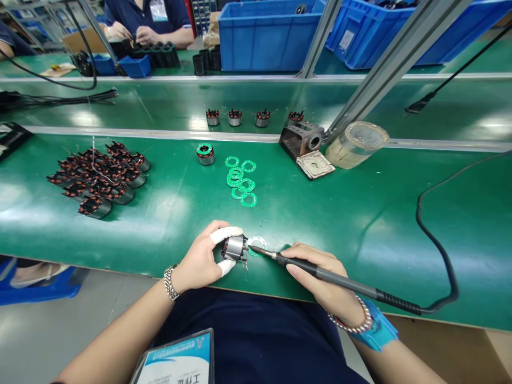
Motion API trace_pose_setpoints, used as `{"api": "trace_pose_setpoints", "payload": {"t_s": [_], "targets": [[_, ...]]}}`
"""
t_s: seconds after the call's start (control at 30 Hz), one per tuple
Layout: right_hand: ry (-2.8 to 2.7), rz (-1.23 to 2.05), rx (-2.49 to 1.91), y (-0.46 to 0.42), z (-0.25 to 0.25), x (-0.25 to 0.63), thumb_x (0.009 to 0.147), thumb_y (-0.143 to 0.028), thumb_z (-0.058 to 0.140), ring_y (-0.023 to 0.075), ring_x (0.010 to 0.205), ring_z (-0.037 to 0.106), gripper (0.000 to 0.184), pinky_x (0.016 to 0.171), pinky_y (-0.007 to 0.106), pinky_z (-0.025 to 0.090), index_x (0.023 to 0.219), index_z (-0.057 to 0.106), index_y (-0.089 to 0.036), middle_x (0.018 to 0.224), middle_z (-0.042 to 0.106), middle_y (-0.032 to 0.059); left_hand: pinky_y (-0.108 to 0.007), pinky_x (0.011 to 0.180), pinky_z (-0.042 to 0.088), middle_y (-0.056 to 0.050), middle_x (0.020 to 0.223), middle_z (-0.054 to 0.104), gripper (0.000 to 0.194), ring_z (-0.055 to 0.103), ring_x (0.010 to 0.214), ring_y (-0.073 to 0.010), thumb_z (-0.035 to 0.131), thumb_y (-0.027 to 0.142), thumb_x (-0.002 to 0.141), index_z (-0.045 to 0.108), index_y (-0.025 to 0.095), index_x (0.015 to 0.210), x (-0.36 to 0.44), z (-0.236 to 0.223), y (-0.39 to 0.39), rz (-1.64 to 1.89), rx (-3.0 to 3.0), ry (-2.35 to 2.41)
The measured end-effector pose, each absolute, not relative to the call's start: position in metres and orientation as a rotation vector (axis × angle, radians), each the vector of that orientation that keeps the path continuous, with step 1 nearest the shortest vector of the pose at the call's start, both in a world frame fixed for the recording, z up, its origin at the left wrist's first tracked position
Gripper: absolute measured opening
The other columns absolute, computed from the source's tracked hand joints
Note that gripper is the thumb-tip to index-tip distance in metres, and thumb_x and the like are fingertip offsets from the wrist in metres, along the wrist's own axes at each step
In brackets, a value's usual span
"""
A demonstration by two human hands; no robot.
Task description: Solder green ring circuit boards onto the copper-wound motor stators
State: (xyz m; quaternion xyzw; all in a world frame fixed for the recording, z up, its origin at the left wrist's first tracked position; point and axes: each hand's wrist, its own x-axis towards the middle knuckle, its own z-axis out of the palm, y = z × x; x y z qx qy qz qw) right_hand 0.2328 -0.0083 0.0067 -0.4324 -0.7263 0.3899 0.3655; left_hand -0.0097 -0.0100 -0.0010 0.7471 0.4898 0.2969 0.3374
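Note:
My left hand (204, 256), with white finger cots on thumb and forefinger, grips a motor stator (234, 248) tipped on its side near the table's front edge. Thin wires stick out from its right end. In my right hand (320, 272) is a soldering iron (332, 276), its tip pointing left at the stator's wire end. Whether the tip touches the stator I cannot tell. A ring-shaped circuit board (257, 243) lies on the table just behind the tip. Farther back several green ring boards (247, 185) lie loosely overlapped. One stator (205, 154) stands upright with a green ring on top.
Many stators (100, 176) are grouped at left; several more (235, 117) line the ledge behind. An iron stand (302, 140), a sponge (315, 164) and a cloudy tub (357, 144) stand at back right. The iron's cord (436, 240) loops rightward. A co-worker (148, 24) sits opposite.

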Motion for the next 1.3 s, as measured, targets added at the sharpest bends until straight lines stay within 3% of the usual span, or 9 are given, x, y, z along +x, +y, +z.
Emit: {"api": "trace_pose_setpoints", "payload": {"t_s": [0.6,0.8,1.0,1.2,1.3], "targets": [[-1.802,0.934,-1.145,-0.01,0.007,0.242,0.079,-0.025,0.057,0.0181,0.067,0.062,0.01,0.062,0.029,0.051,0.081,0.066,-0.022,0.072,0.067,0.0038,-0.032,0.082,0.048,-0.006,0.11,0.05,0.052,0.056,0.094,-0.0182,0.056,0.002,0.06,0.051,0.022,0.109,-0.01,-0.003,-0.01,0.743,1.928,1.3],[-1.748,0.399,-1.349,0.033,0.02,0.278,0.078,-0.026,0.058,0.0196,0.075,0.064,0.012,0.07,0.031,0.051,0.086,0.066,-0.022,0.084,0.068,0.0046,-0.031,0.082,0.048,-0.006,0.111,0.05,0.052,0.057,0.095,-0.0182,0.055,0.003,0.062,0.051,0.022,0.11,-0.01,-0.003,-0.012,0.757,1.937,1.306],[-1.625,-0.242,-1.422,0.119,0.015,0.331,0.08,-0.034,0.054,0.0227,0.087,0.061,0.03,0.081,0.038,0.048,0.101,0.064,-0.015,0.095,0.065,0.0113,-0.03,0.08,0.049,-0.006,0.108,0.052,0.053,0.058,0.091,-0.0174,0.054,0.002,0.061,0.051,0.022,0.11,-0.008,-0.003,-0.013,0.772,1.953,1.318],[-1.647,-0.187,-1.391,0.125,0.017,0.33,0.079,-0.037,0.056,0.021,0.075,0.063,0.03,0.073,0.035,0.051,0.099,0.065,-0.017,0.085,0.066,0.0088,-0.03,0.08,0.049,-0.005,0.107,0.052,0.052,0.058,0.09,-0.0166,0.054,0.001,0.06,0.052,0.021,0.108,-0.007,-0.001,-0.013,0.787,1.941,1.325],[-1.645,0.06,-1.361,0.087,0.021,0.3,0.083,-0.034,0.054,0.0157,0.058,0.062,0.025,0.062,0.029,0.052,0.103,0.061,-0.021,0.07,0.065,0.0022,-0.031,0.081,0.049,-0.006,0.109,0.052,0.053,0.058,0.091,-0.0173,0.056,0.001,0.059,0.053,0.022,0.108,-0.008,-0.002,-0.012,0.795,1.926,1.311]]}}
